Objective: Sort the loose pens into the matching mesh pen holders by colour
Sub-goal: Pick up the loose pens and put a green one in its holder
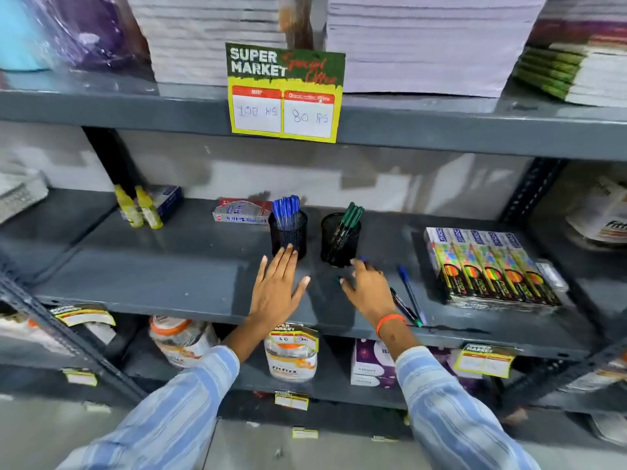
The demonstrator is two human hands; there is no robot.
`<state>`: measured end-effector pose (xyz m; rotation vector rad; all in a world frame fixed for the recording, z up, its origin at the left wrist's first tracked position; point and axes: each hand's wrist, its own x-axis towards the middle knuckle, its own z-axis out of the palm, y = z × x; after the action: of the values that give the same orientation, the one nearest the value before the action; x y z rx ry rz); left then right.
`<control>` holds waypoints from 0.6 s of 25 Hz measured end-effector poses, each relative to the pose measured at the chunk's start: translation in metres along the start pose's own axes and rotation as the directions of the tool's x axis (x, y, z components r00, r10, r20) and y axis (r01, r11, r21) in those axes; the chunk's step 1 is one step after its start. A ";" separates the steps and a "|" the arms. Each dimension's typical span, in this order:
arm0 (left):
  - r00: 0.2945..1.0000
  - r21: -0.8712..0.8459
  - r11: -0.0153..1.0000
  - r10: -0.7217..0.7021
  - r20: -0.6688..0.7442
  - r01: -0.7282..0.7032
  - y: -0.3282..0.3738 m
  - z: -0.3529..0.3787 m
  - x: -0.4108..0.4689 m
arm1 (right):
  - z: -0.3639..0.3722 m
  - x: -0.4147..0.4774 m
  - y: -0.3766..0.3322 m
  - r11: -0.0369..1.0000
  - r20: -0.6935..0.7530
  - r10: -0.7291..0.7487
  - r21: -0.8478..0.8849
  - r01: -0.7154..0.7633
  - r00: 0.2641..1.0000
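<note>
Grey shelf (169, 276) held both holders; loose pens (407, 296) lay beside your right hand (368, 290), whose curled fingers' hold was unclear. Your left hand (276, 286) was spread. Pens looked light, stiff, slippery: pinch mid-barrel.

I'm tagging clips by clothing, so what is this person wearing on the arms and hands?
Both arms wear long sleeves in light blue with white stripes, the cuffs pushed up the forearms. The left hand is bare, with no glove or ring showing. The right hand is bare too, with an orange band around its wrist.
</note>
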<state>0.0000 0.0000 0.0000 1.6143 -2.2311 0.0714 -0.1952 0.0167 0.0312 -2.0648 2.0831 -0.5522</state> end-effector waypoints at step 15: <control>0.983 -0.016 0.997 -0.069 0.171 0.073 -0.040 0.031 -0.004 | -0.041 0.037 -0.027 0.913 -0.246 0.125 0.407 -0.015 0.961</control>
<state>0.0295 -0.0175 -0.0370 1.7453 -2.2868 -0.1144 -0.1858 -0.0129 0.0842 -1.7486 1.9512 -1.1946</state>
